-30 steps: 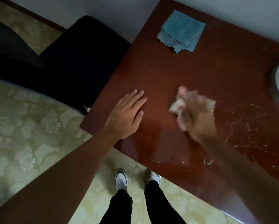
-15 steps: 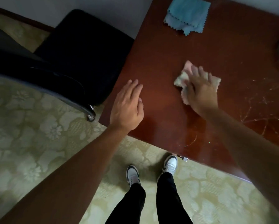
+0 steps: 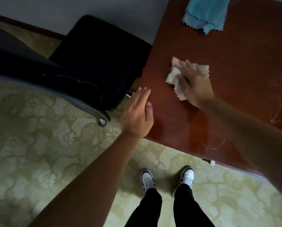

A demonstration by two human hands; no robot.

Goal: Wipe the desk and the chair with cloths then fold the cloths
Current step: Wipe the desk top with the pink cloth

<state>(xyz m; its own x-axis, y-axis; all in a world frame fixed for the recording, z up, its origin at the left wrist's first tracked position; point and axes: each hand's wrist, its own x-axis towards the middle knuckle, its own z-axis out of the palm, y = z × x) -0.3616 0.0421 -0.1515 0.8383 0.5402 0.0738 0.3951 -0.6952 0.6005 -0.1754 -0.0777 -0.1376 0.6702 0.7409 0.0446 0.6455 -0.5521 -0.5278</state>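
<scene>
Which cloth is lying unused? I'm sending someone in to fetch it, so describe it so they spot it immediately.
Start at the dark red-brown glossy wooden desk beside the black upholstered chair. At the desk's far end lies a light blue cloth with zigzag-cut edges, flat and untouched. The only other cloth, a crumpled pale pink cloth, is under the right hand, nearer the desk's front.

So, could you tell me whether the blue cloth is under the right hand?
No, the right hand presses the pink cloth; the blue cloth lies apart.
</scene>
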